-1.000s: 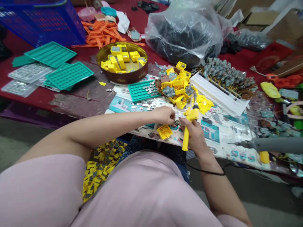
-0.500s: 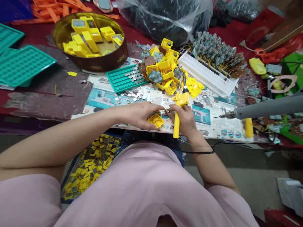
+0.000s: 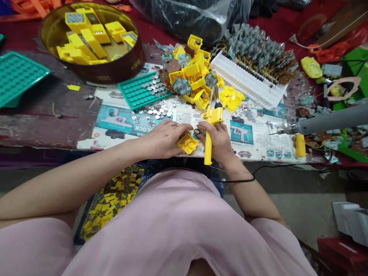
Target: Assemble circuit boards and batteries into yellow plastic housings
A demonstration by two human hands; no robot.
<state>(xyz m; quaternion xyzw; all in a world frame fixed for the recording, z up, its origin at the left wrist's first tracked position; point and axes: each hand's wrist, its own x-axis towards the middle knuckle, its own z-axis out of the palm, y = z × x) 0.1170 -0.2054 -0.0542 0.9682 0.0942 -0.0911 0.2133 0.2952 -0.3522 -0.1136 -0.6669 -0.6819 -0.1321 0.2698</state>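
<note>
My left hand (image 3: pixel 169 137) is closed round a small open yellow plastic case (image 3: pixel 188 143), its hollow side facing up. My right hand (image 3: pixel 219 142) has a yellow soldering gun (image 3: pixel 212 119) in its grip, handle toward me and metal tip pointing away. At that hand's fingertips, beside the case, is a small round part (image 3: pixel 197 131) with a dark rim, which the fingers seem to pinch. Beyond the hands lie loose button cells (image 3: pixel 159 110) and a green tray (image 3: pixel 129 94) partly filled with such cells. A pile of yellow cases (image 3: pixel 198 73) with circuit boards stands behind the soldering gun tip.
A round tin (image 3: pixel 97 73) of yellow cases stands at the back left. A white ribbed rack (image 3: pixel 247 82) bears wired circuit boards (image 3: pixel 261 50). From the right a grey electric screwdriver (image 3: pixel 330 120) reaches over the table. A cable (image 3: pixel 238 181) crosses my right forearm.
The view has shifted, so the table things sit higher and further left. My left hand has tilted the yellow case a little; both hands keep their hold.
</note>
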